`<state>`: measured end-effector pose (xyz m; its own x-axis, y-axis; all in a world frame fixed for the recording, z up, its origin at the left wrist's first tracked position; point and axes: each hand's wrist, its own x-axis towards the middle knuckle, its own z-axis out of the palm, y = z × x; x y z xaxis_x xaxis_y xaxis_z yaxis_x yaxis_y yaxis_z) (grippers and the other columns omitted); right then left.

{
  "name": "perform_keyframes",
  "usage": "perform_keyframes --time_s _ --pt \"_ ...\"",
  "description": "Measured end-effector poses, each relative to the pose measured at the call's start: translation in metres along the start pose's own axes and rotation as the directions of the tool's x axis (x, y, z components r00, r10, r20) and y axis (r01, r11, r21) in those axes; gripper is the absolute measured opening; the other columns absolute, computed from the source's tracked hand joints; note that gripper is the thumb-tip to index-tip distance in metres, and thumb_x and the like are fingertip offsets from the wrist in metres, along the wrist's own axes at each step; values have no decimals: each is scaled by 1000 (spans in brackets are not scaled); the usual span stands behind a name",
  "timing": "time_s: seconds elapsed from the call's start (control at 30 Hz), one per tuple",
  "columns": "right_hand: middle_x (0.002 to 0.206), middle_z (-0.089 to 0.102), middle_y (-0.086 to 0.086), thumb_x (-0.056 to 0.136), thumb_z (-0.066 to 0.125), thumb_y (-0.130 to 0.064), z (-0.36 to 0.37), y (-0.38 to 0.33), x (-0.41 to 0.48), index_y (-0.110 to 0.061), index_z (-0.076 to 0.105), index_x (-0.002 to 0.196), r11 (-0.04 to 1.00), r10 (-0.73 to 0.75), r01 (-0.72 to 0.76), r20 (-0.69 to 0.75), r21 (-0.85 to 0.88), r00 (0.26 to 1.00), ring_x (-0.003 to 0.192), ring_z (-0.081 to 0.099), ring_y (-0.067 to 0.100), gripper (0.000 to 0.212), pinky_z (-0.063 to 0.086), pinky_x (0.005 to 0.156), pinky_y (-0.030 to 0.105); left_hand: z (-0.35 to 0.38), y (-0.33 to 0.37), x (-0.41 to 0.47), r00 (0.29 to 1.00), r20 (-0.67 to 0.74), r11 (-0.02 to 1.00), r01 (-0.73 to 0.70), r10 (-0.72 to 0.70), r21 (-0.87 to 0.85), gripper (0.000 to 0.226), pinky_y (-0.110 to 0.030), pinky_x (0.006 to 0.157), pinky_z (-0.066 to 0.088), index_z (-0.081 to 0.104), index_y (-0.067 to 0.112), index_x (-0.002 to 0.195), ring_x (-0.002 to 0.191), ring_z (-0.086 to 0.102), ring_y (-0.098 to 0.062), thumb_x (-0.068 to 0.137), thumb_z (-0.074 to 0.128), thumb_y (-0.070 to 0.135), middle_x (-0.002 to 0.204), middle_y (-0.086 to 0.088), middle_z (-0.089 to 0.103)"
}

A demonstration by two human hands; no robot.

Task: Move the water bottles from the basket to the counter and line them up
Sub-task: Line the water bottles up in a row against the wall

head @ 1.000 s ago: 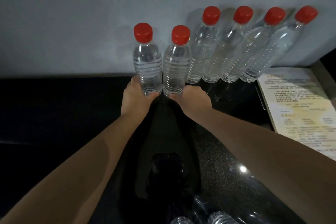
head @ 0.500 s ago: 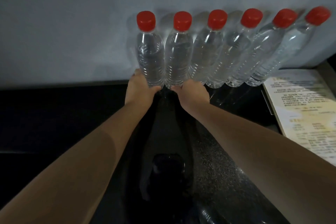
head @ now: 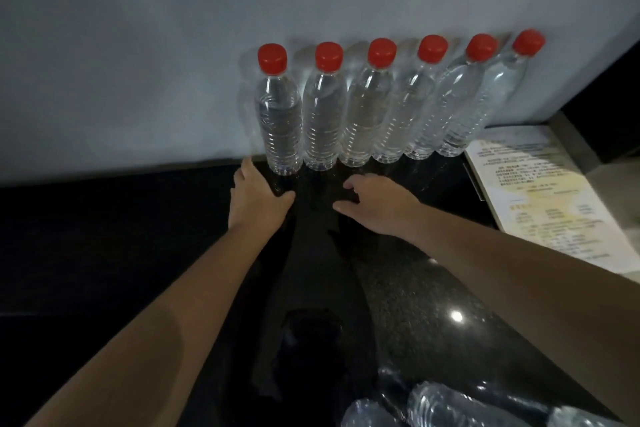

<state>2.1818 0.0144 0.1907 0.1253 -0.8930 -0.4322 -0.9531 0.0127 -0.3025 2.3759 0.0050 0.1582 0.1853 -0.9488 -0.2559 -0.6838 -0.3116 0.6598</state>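
Six clear water bottles with red caps stood upright in a row on the dark surface (head: 398,288), backs against the pale wall (head: 138,45). Taking the leftmost bottle (head: 278,121) as landmark, the second bottle (head: 323,118) stood touching it on its right, and the four others (head: 412,111) continued rightward, shoulder to shoulder, toward a printed sheet (head: 540,198) lying at the row's far end. The left hand (head: 259,196) lay just in front of and left of the landmark bottle, fingers spread and holding nothing; whether a fingertip touched the base could not be told. The right hand (head: 377,203) hovered in front of the second bottle, apart from it, fingers loosely parted and empty. Judged from this layout, six bottles were placed and aligned. At the bottom edge, well in front of the landmark bottle, further bottles (head: 446,406) lay on their sides, presumably in the basket, whose walls could not be made out; their number was unclear. These remained to be moved.
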Motion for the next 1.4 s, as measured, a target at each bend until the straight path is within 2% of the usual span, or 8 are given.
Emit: perform_keyframes --time_s 0.13,0.33,0.5,0.8,0.93,1.07,1.2,1.4 --pt "140 49 8 93 53 -52 -12 10 -52 -18 41 144 999 -36 36 66 6 997 123 52 25 63 45 100 42 -23 4 -59 997 80 996 -14 22 -88 88 -34 107 33 19 15 153 139 34 -23 84 71 33 155 -7 28" --pt "147 46 4 93 53 -51 -37 14 -133 -19 39 146 994 -101 98 55 56 993 132 46 22 64 38 107 34 -41 19 -161 989 120 991 -69 83 -119 70 -21 99 30 36 19 146 133 41 -14 86 69 34 146 0 43" --pt "148 46 2 95 53 -49 -50 17 -202 -20 39 146 982 -168 163 41 101 985 134 45 18 61 36 105 29 -46 37 -241 980 119 980 -145 162 -137 60 -18 94 31 45 20 140 121 43 -4 87 69 32 139 2 49" --pt "149 43 -1 94 50 -53 -42 29 -294 -25 37 146 946 -232 227 -3 230 973 133 45 15 60 38 101 27 -48 53 -334 990 78 975 -102 120 -199 52 -23 97 33 48 25 138 131 40 -8 89 64 37 141 9 47" --pt "140 50 -3 93 55 -47 -35 27 -313 -25 43 141 943 -211 204 1 262 977 121 51 13 54 38 89 22 -39 59 -351 991 77 973 -89 107 -215 41 -17 86 39 56 24 125 117 51 -7 87 67 35 125 12 53" --pt "113 57 -5 90 63 -28 -24 28 -318 -23 55 125 941 -166 163 -17 297 986 102 58 12 36 41 68 16 -30 63 -358 997 69 965 -19 38 -263 26 -18 70 42 58 25 109 90 59 -6 86 70 32 100 9 60" --pt "103 55 -5 88 66 -18 -16 29 -318 -22 58 116 940 -120 140 -84 312 989 92 55 12 29 38 72 21 -24 61 -364 999 26 953 -27 37 -303 27 -12 68 39 58 25 110 88 56 3 86 70 26 96 14 60" --pt "97 55 -8 84 72 -20 -9 31 -318 -21 60 112 945 -106 143 -138 294 985 90 55 11 31 38 76 22 -18 52 -370 999 -32 933 -32 22 -359 31 -12 71 42 58 30 111 89 58 4 85 72 24 98 15 62"
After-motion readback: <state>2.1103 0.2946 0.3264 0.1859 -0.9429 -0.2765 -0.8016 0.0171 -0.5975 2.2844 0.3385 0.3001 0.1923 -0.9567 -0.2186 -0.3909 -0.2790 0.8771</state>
